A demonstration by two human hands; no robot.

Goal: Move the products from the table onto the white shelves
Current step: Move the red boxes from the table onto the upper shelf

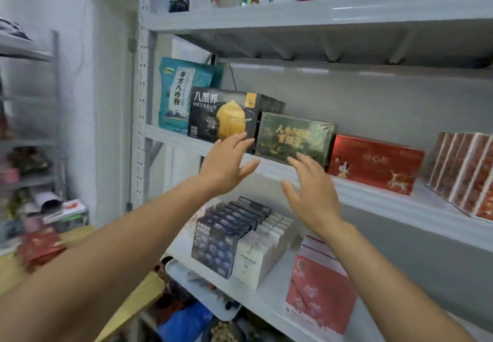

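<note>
A dark green box (293,139) stands at the front edge of the middle white shelf (373,196), its long axis along the shelf and its printed face outward; the gold writing is too blurred to read. Both hands are open with fingers spread: the left hand (226,163) at the box's left end, the right hand (312,195) just below it. A black box (213,112) beside it reads "八黑养".
</note>
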